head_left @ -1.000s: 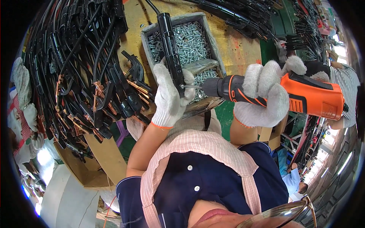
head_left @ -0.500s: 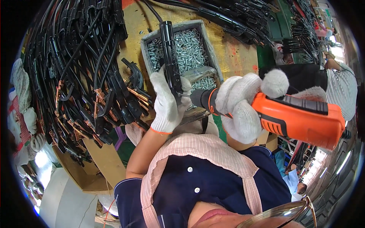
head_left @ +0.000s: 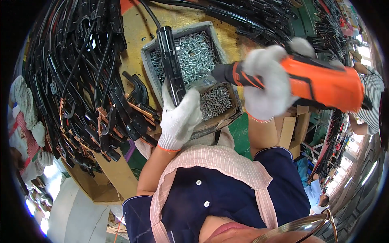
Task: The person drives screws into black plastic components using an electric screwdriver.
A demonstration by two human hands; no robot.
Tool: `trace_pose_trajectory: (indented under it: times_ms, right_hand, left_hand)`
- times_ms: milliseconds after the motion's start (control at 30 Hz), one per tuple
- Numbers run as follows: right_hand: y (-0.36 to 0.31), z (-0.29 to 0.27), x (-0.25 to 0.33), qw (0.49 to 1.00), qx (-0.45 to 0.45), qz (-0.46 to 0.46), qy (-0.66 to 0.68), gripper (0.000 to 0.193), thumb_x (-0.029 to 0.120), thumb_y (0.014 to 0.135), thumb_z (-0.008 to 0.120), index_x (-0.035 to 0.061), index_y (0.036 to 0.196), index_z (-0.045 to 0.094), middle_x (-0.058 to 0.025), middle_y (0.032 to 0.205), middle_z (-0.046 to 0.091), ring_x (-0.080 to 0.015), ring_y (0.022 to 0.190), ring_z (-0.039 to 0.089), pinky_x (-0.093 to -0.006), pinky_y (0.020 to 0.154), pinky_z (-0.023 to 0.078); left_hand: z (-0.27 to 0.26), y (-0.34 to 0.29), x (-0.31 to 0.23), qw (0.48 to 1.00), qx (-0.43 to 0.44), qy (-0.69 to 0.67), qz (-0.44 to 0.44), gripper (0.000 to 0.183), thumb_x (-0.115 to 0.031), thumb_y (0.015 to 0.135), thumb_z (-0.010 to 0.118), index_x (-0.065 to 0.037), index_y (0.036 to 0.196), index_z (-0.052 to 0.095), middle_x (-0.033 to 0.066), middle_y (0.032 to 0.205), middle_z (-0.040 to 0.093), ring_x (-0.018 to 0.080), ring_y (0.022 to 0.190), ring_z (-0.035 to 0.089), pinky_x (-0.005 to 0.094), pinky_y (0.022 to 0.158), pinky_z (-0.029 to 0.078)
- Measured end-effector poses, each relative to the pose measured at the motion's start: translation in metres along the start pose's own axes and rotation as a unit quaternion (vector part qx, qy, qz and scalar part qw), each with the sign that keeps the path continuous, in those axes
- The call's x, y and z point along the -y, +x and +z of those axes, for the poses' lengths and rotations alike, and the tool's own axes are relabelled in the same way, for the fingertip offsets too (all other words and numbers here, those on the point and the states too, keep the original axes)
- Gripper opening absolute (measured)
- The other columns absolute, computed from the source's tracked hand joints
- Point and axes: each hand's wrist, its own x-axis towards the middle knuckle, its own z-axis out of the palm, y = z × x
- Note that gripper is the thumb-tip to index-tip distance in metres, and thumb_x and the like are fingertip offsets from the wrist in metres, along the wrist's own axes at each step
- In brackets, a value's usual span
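Observation:
My left hand [head_left: 181, 119], in a white knitted glove, is closed round the lower end of a black welding electrode holder [head_left: 167, 56]. A cable runs out of the holder's far end. The end inside my glove is hidden. My gloved right hand [head_left: 267, 83] grips an orange and black cordless screwdriver [head_left: 330, 85], slightly blurred. Its black nose points left, apart from the holder, over the near part of a grey box [head_left: 216, 30]. Silver screws [head_left: 196, 52] fill the far compartment; darker screws [head_left: 216, 103] lie in the smaller near one.
Many black holders with copper parts [head_left: 81, 81] are heaped at the left. More black holders [head_left: 251, 24] lie along the far edge of the yellow worktop [head_left: 133, 60]. A cardboard box [head_left: 99, 188] stands low at the left. A person in a striped top [head_left: 370, 91] is at the far right.
My right hand has drawn the screwdriver up and away from the holder to above the screw box. The left hand still grips the holder, now with its thumb across the front.

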Motion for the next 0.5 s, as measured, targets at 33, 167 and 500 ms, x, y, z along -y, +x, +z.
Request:
trace_pose_trajectory:
  times_ms: [33,167,500]
  right_hand:
    - [-0.001,-0.002,-0.007,0.998,-0.026,0.034,-0.054,0.056,-0.009,0.080,0.051,0.0111,0.129,0.032,-0.0094,0.086,0.055,-0.0170,0.057,0.048,-0.0318,0.054,0.044]
    - [-0.002,-0.007,-0.027,0.999,-0.022,0.020,0.045,0.052,-0.005,0.084,0.055,0.0099,0.130,0.035,-0.0095,0.078,0.058,-0.0189,0.061,0.055,-0.0352,0.057,0.047]
    - [0.015,-0.003,-0.003,0.997,-0.055,-0.002,0.059,0.056,-0.014,0.079,0.055,0.0070,0.128,0.038,-0.0083,0.076,0.058,-0.0162,0.060,0.057,-0.0334,0.058,0.051]
  left_hand:
    - [0.000,-0.002,0.000,1.000,0.011,0.011,0.014,0.027,-0.008,0.094,0.053,-0.011,0.117,0.039,0.0024,0.065,0.045,0.0097,0.040,0.036,0.0246,0.036,0.029]
    - [-0.004,0.000,0.001,1.000,0.007,0.027,0.006,0.034,-0.004,0.092,0.056,-0.011,0.119,0.037,0.0026,0.066,0.046,0.0095,0.041,0.038,0.0242,0.037,0.030]
    - [0.000,0.000,0.000,1.000,0.014,0.016,0.010,0.037,-0.003,0.091,0.057,-0.011,0.122,0.037,0.0015,0.067,0.048,0.0088,0.041,0.039,0.0239,0.037,0.031]
